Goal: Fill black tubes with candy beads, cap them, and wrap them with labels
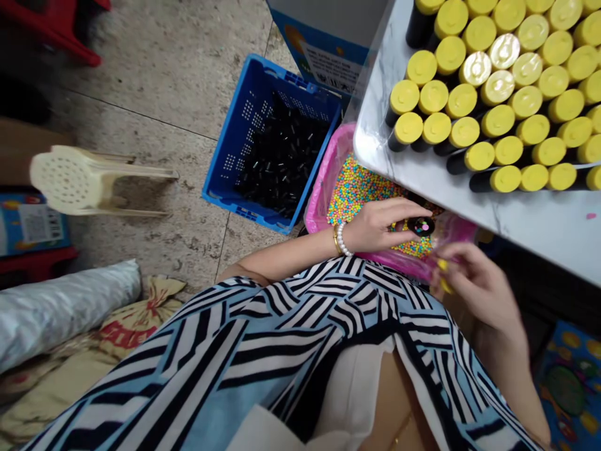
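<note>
My left hand is closed round a small black tube whose open top shows coloured beads. It hovers over a pink bag full of tiny multicoloured beads. My right hand, a little blurred, pinches a small yellow cap just to the right of the tube. On the white marble table above stand rows of black tubes with yellow caps.
A blue plastic crate holding several empty black tubes stands on the stone floor left of the pink bag. A cream plastic stool lies on its side at the left. Sacks and a silvery bag lie at lower left. A blue carton stands behind the crate.
</note>
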`<state>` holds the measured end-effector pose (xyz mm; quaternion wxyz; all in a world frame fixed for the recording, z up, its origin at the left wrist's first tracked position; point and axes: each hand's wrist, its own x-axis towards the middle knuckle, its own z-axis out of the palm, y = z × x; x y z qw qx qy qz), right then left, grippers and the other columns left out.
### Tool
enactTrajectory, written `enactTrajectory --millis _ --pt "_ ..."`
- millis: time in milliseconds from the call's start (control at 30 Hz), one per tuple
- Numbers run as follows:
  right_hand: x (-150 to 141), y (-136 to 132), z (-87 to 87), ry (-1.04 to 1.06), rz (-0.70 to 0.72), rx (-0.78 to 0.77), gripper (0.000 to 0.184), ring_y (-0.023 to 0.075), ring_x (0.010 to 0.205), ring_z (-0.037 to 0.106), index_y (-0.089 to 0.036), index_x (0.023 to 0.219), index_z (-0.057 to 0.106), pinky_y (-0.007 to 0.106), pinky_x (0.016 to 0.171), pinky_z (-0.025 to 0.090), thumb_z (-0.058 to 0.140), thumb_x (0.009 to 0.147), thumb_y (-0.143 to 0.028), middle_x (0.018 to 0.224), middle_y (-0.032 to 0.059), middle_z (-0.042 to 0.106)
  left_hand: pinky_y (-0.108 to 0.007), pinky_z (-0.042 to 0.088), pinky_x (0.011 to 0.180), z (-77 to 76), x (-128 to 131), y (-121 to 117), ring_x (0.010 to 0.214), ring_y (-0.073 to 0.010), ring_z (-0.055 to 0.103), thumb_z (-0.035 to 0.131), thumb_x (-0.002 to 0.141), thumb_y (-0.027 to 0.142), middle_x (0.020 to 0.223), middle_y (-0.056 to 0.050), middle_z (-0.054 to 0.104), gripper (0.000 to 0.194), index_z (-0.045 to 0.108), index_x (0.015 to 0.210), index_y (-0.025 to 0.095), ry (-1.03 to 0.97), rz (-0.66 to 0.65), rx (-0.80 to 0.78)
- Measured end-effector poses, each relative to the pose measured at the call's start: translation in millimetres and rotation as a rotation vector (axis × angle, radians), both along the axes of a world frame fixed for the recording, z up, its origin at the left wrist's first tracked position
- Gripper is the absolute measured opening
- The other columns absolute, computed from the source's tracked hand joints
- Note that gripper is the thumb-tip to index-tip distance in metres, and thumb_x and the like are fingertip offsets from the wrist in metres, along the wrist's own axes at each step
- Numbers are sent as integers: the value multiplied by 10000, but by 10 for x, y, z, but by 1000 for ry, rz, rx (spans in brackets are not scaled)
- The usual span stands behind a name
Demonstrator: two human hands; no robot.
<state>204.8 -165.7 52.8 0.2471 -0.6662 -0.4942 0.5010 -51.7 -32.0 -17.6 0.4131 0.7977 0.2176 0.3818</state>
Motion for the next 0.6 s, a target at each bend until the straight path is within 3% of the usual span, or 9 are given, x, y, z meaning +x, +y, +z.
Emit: enactTrajectory --millis 33,133,200,267,333,400,500,600 --pt "-130 80 -172 -111 52 -7 248 216 718 666 -295 1159 647 377 650 583 566 940 -376 998 70 703 -308 601 1028 -6 3 -7 1175 -169 741 646 1031 323 1229 -119 778 335 716 1321 171 -6 -4 5" --pt "-339 265 -648 -556 227 86 296 286 958 701 -204 1153 699 423 847 587 531 948 -335 1073 153 723 -298 597 1021 -48 -11 -23 1176 -171 741 657 1027 346 1226 -120 778 356 709 1330 165 -30 0 19" --pt "-383 333 -853 -788 347 19 325 300 976 703 -185 1189 710 425 850 569 542 971 -358 1116 177 734 -293 604 994 -108 -36 -30 1143 -171 751 678 1016 367 1214 -120 781 373 707 1329 165 -59 33 30" --pt "-406 374 -949 -923 451 -79 323 281 913 713 -205 1216 715 394 798 551 532 1000 -361 1116 159 756 -285 608 965 -188 -70 -42 1100 -170 761 706 998 376 1191 -127 786 388 711 1315 153 -75 83 39" --pt "-419 396 -946 -966 514 -130 311 264 878 723 -224 1182 738 361 763 531 497 1029 -346 1085 130 777 -282 606 954 -266 -110 -65 1077 -171 764 715 993 365 1179 -135 788 380 716 1301 143 -42 127 29" --pt "-412 394 -861 -969 467 -67 330 256 891 737 -234 1178 764 335 746 519 493 1049 -370 1076 111 791 -283 603 950 -325 -148 -97 1072 -172 765 700 1002 346 1175 -137 790 362 717 1303 146 17 136 5" --pt "-396 342 -625 -876 295 212 327 225 913 761 -242 1220 789 307 753 536 558 1047 -395 1060 85 811 -271 601 928 -372 -172 -143 1045 -169 768 683 1011 343 1142 -132 797 351 718 1296 141 36 118 9" --pt "-456 285 -374 -632 182 482 266 182 900 777 -256 1227 800 292 815 586 657 1014 -327 1049 52 826 -274 600 934 -392 -133 -165 1042 -176 768 680 1010 335 1131 -134 797 348 715 1283 123 15 103 40"
